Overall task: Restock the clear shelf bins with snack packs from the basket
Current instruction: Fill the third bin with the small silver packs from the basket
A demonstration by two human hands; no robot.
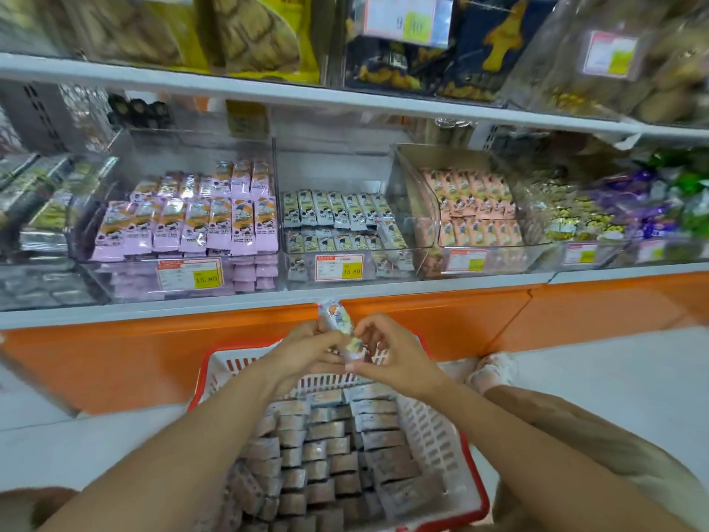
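A snack pack (pixel 337 320) is pinched by curled fingers of the left hand (pixel 307 355) and right hand (pixel 391 359), above the basket's (pixel 433 435) far rim. Little room is left ahead before the shelf edge (pixel 230 306) under the clear bins (pixel 383 271).

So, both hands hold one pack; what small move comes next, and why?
Probably lift the snack pack up to the middle bin. The left hand and right hand pinch it above the basket, and that bin's pale packs seem to match.
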